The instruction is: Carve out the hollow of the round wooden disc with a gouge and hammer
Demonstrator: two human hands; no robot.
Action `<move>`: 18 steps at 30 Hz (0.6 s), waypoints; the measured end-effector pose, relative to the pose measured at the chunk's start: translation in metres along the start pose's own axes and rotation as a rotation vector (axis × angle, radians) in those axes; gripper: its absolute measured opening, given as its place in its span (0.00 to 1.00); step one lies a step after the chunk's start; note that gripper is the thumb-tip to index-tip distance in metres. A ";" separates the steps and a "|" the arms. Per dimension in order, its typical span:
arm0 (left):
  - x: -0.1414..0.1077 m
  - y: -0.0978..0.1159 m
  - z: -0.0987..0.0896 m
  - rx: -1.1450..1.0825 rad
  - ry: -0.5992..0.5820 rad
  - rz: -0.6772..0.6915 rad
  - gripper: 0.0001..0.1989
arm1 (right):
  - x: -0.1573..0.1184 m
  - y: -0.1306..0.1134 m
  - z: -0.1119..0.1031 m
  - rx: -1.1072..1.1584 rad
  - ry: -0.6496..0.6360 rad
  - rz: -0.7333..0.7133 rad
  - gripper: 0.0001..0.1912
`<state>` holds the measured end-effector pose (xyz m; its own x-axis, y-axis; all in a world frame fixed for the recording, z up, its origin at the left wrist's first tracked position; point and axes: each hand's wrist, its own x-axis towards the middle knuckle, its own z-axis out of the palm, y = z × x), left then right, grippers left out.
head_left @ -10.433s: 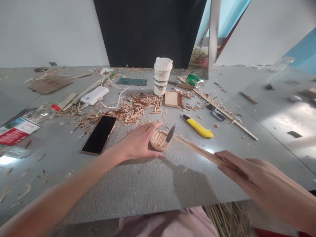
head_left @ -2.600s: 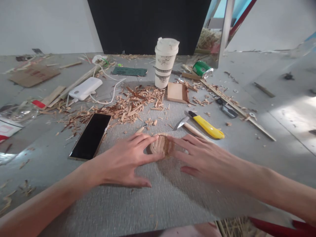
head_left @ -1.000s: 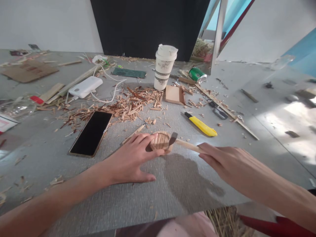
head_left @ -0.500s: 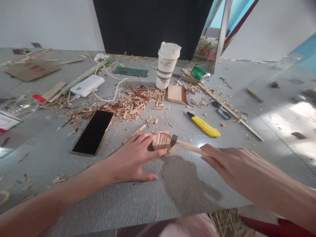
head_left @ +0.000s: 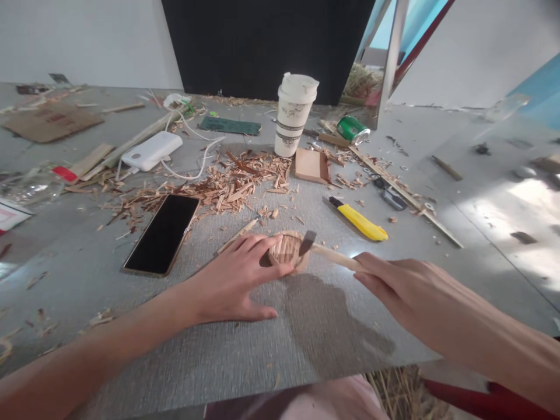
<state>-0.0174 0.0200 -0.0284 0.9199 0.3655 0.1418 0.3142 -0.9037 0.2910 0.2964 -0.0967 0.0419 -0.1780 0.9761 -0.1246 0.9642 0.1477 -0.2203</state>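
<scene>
A round, shallow wooden piece (head_left: 286, 248) with a grooved, hollowed top lies on the grey surface. My left hand (head_left: 236, 277) rests beside it, holding it with two stretched fingers at its rim, one at the upper left and one at the lower edge; the thumb is spread away. My right hand (head_left: 389, 286) grips a small hammer-like tool (head_left: 335, 256) by its pale wooden handle. Its dark, flat metal head is over the right side of the wooden piece; whether it touches I cannot tell. A thin wooden stick-like tool (head_left: 238, 235) lies behind my left hand.
A phone (head_left: 161, 234) lies left, a yellow utility knife (head_left: 361, 220) right. Behind are wood chips (head_left: 236, 184), a paper cup (head_left: 295, 116), a small cardboard tray (head_left: 310, 165), a green can (head_left: 352, 128) and a white power bank (head_left: 153, 150) with a cable.
The tool's head has tilted and lifted slightly at the right of the wooden piece. Both hands keep their hold; the whole view has shifted a little.
</scene>
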 end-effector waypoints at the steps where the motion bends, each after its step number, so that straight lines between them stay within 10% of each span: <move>1: 0.000 0.000 0.000 -0.002 0.001 -0.001 0.42 | 0.000 0.000 0.001 0.002 -0.003 0.012 0.19; 18: 0.006 -0.017 -0.025 -0.074 -0.107 0.080 0.26 | 0.010 0.005 -0.008 0.117 -0.012 -0.064 0.21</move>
<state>-0.0228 0.0436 -0.0086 0.9623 0.2638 0.0664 0.2248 -0.9086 0.3521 0.3011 -0.0852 0.0473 -0.2410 0.9633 -0.1182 0.9214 0.1889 -0.3397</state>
